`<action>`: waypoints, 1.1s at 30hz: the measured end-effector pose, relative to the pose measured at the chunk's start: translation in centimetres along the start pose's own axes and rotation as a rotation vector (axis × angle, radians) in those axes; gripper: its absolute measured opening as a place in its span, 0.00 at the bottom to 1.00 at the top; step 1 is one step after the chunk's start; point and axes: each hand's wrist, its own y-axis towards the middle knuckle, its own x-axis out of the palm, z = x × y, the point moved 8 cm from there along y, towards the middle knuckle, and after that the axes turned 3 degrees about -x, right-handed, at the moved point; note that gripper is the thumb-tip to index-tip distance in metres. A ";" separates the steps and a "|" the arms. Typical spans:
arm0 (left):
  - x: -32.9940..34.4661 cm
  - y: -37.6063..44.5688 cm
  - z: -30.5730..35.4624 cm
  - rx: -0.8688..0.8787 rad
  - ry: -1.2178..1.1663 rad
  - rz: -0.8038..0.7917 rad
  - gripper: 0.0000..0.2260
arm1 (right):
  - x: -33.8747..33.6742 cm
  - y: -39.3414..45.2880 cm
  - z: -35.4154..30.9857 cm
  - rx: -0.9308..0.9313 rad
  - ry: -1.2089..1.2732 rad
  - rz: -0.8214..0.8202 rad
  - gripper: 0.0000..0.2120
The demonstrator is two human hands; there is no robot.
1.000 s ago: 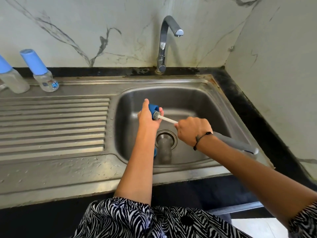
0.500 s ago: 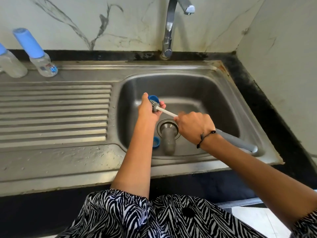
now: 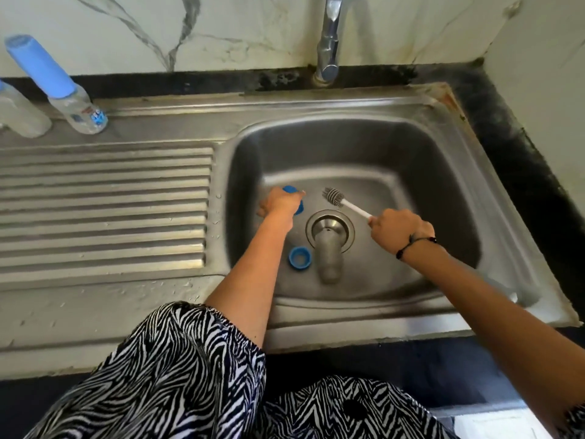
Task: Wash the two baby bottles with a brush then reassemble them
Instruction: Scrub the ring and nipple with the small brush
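My left hand (image 3: 280, 204) grips a small blue bottle part (image 3: 289, 189) low over the left side of the sink basin (image 3: 411, 185). Its shape is mostly hidden by my fingers. My right hand (image 3: 400, 231) holds a bottle brush by its white stem, and the grey bristle head (image 3: 333, 197) points left, a short gap away from the blue part. A blue screw ring (image 3: 299, 257) lies on the basin floor beside the drain (image 3: 330, 231). Two clear baby bottles stand at the back left, one with a blue cap (image 3: 60, 87), one cut off by the frame edge (image 3: 22, 115).
A chrome tap (image 3: 329, 36) rises behind the basin. The ribbed steel draining board (image 3: 104, 210) stretches left, wet with droplets near its front. A marble wall stands behind and to the right, with a dark counter strip along the right rim.
The brush head has come out of the blue part and now sits to its right. My left hand has lowered toward the basin floor with the part. The camera has tilted down.
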 end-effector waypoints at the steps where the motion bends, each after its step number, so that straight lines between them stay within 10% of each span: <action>1: 0.6 0.4 0.1 0.010 0.074 -0.006 0.25 | 0.2 0.6 -0.2 0.003 0.006 -0.001 0.18; 13: 5.3 1.2 1.1 0.128 0.580 -0.019 0.23 | 3.1 5.8 -1.0 0.037 0.123 -0.101 0.18; 33: 5.3 -3.0 3.5 0.235 0.534 0.004 0.19 | 0.3 3.6 1.3 0.060 0.151 -0.035 0.18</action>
